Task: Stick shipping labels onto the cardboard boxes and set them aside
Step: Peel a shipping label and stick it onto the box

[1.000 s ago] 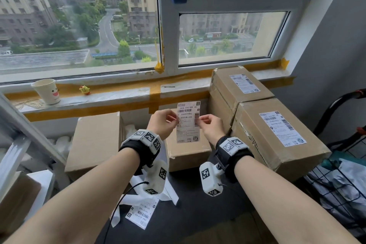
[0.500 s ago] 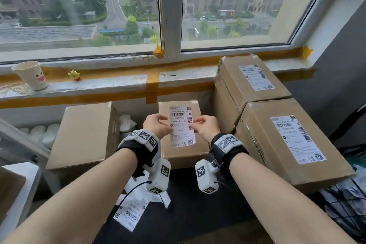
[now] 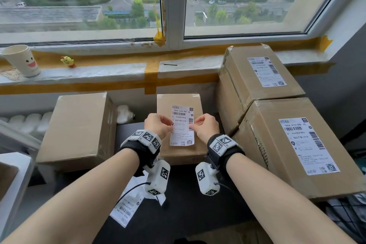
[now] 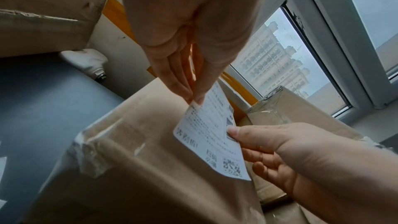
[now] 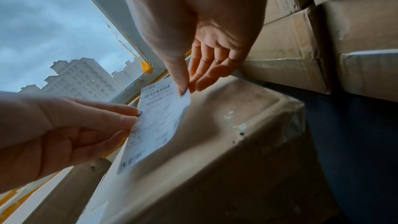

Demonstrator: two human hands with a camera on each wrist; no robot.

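Note:
A white shipping label (image 3: 181, 126) hangs just over the top of a small cardboard box (image 3: 179, 154) in the middle. My left hand (image 3: 158, 126) pinches the label's left edge between thumb and fingers, and my right hand (image 3: 203, 127) pinches its right edge. In the left wrist view the label (image 4: 212, 140) tilts above the box (image 4: 140, 168), its near end lifted. The right wrist view shows the label (image 5: 155, 125) over the box top (image 5: 226, 134). Whether its far end touches the cardboard I cannot tell.
Two larger labelled boxes (image 3: 255, 77) (image 3: 301, 144) are stacked at the right. A plain box (image 3: 79, 127) stands at the left. Label sheets and backing paper (image 3: 126, 208) lie on the dark table near my wrists. A paper cup (image 3: 21, 60) and a small toy (image 3: 68, 61) sit on the sill.
Both hands have brought the label down and forward, from in front of the sill to just above the small box. The head view has tilted downward.

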